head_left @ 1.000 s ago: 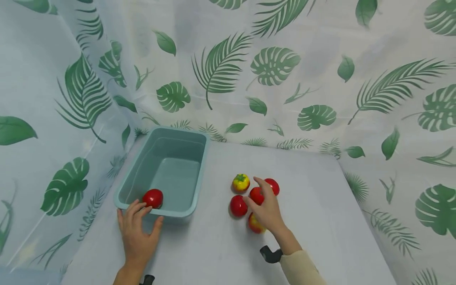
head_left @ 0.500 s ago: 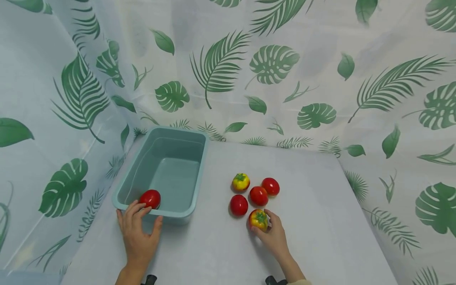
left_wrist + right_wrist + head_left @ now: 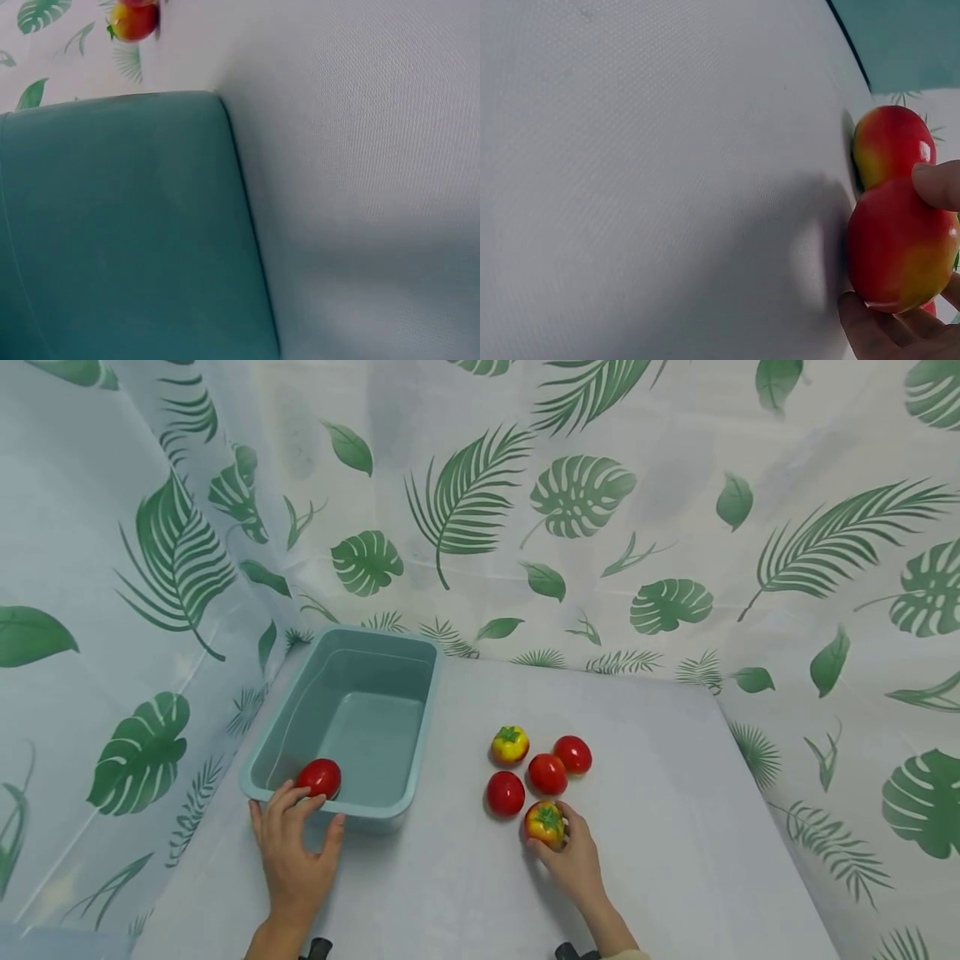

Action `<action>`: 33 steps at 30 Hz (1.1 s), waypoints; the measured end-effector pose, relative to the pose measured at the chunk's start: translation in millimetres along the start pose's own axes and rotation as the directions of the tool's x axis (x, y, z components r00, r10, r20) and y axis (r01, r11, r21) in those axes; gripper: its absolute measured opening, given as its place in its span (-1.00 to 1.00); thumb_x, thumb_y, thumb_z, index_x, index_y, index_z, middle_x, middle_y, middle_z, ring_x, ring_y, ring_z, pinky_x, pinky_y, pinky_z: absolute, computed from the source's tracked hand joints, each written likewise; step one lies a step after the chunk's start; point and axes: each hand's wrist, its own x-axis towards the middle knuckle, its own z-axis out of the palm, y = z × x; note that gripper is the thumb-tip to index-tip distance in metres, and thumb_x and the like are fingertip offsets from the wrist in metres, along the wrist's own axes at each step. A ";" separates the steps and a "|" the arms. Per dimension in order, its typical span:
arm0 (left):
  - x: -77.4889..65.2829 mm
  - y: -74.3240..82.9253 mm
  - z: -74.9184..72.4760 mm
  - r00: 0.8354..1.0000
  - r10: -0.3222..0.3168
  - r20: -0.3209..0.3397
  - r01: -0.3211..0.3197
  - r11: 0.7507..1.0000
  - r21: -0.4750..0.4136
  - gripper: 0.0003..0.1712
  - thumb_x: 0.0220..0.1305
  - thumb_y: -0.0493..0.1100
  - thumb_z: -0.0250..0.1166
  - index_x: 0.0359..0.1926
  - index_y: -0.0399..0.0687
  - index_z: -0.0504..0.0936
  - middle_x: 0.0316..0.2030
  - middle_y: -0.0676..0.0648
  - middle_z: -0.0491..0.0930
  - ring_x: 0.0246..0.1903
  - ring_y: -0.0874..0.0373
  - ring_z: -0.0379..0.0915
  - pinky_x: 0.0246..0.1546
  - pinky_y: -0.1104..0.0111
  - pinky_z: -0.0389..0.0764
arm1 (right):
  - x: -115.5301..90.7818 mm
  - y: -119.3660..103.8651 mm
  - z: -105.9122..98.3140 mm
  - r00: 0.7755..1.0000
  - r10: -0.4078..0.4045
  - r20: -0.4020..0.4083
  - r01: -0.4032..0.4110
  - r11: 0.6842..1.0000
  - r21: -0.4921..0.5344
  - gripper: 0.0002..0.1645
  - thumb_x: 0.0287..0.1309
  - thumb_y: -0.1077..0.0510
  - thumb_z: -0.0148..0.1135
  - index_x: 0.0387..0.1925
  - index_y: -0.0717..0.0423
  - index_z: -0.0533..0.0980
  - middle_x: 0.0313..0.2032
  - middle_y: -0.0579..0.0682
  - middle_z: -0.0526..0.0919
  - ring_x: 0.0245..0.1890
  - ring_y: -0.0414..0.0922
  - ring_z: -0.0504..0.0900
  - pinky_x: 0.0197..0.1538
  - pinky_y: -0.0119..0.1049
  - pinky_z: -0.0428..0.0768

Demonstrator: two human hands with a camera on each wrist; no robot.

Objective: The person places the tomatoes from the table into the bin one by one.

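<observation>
My right hand holds a yellow-and-red toy persimmon, its green leafy top facing up. In the right wrist view, my thumb presses one side of this persimmon and fingers curl round the other. My left hand grips the front rim of a teal plastic bin, fingertips over the edge and thumb against the outer wall. A glossy red fruit lies inside the bin beside those fingertips. The bin's outer wall fills much of the left wrist view, where the hand is not seen.
Just beyond the held persimmon, red fruits lie close together: one at left, one in the middle, another at right. A yellow persimmon sits behind them. Leaf-print sheeting rises behind the white table.
My right hand has drawn back from over the group of fruits and taken hold of the nearest persimmon. My left hand has stayed at the bin's rim.
</observation>
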 end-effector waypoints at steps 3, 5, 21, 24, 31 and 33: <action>0.2 1.5 -0.9 1.000 -0.004 -0.003 0.004 1.000 0.008 -0.66 0.02 -0.06 0.30 -0.24 -0.21 0.60 -0.11 -0.22 0.49 0.14 -0.15 0.25 0.22 -0.16 -0.28 | -1.7 1.3 -0.1 0.999 -0.007 -0.037 0.007 1.000 0.022 -0.08 -0.18 0.04 0.41 0.24 0.01 0.16 0.13 0.04 0.31 0.07 0.01 0.36 0.02 -0.05 0.47; 0.1 2.2 -1.2 1.000 -0.007 -0.008 0.007 1.000 0.012 -0.68 0.01 -0.08 0.30 -0.25 -0.21 0.61 -0.11 -0.21 0.49 0.14 -0.15 0.26 0.23 -0.14 -0.28 | -3.0 2.0 -0.1 0.997 -0.017 -0.080 0.020 0.999 0.039 -0.11 -0.18 0.03 0.40 0.21 0.06 0.19 0.11 0.05 0.33 0.00 0.00 0.39 -0.03 -0.08 0.51; 0.7 1.9 -2.3 1.000 -0.007 -0.008 0.007 1.000 0.011 -0.71 0.03 -0.13 0.28 -0.24 -0.21 0.61 -0.10 -0.19 0.50 0.13 -0.16 0.25 0.23 -0.14 -0.27 | 3.6 -19.2 -15.7 0.984 -0.011 -0.180 0.033 0.992 0.122 -0.15 -0.22 0.02 0.41 0.13 0.01 0.18 0.06 -0.02 0.36 -0.04 -0.13 0.39 -0.06 -0.12 0.52; -0.3 1.2 -1.3 1.000 -0.006 -0.016 0.007 1.000 0.011 -0.72 0.01 -0.14 0.28 -0.25 -0.21 0.62 -0.11 -0.20 0.50 0.12 -0.17 0.26 0.22 -0.15 -0.27 | 7.5 -32.3 -19.4 0.983 -0.053 -0.177 0.074 0.991 0.114 -0.15 -0.21 0.03 0.41 0.13 0.00 0.19 0.06 -0.04 0.37 -0.06 -0.13 0.39 -0.10 -0.14 0.54; -0.8 0.4 -0.3 1.000 0.006 -0.016 -0.006 1.000 0.012 -0.74 0.09 -0.12 0.22 -0.25 -0.21 0.62 -0.13 -0.23 0.51 0.12 -0.17 0.27 0.22 -0.15 -0.26 | 25.4 -74.9 -29.5 0.971 -0.180 -0.155 0.207 0.961 0.181 -0.20 -0.16 0.02 0.39 0.12 -0.02 0.19 0.04 -0.06 0.38 -0.05 -0.10 0.39 -0.15 -0.14 0.56; -0.7 0.4 0.1 1.000 0.011 -0.021 -0.011 1.000 0.014 -0.74 0.11 -0.12 0.21 -0.25 -0.21 0.62 -0.13 -0.23 0.51 0.12 -0.17 0.27 0.22 -0.15 -0.26 | 31.0 -88.4 -29.5 0.965 -0.217 -0.148 0.245 0.946 0.210 -0.21 -0.15 -0.01 0.38 0.13 -0.04 0.21 0.04 -0.09 0.38 -0.05 -0.13 0.39 -0.16 -0.17 0.57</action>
